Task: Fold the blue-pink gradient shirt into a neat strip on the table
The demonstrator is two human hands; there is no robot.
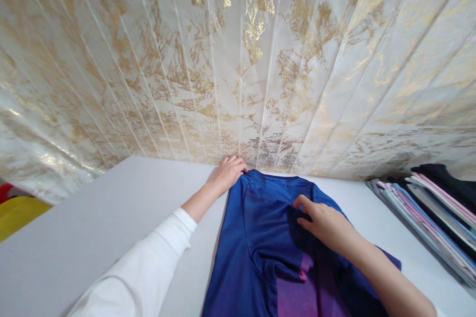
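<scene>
A blue and purple shirt [267,218] lies on the white table, its left side folded inward and a sleeve with a pink edge lying across the middle. My left hand [229,174] is at the shirt's far left corner, its fingers bent over the fabric there; the thumb is hidden. Over the right part of the shirt is my right hand [327,223], thumb and forefinger apart and curved, with nothing seen between them. Whether its fingertips touch the cloth I cannot tell. The shirt's near end runs out of view.
To the right, a stack of folded clothes [439,218] in black, grey, pink and blue sits on the white table [111,228]. Behind the table's far edge rises a white and gold patterned covering [223,59]. Something yellow [22,213] shows beyond the left edge.
</scene>
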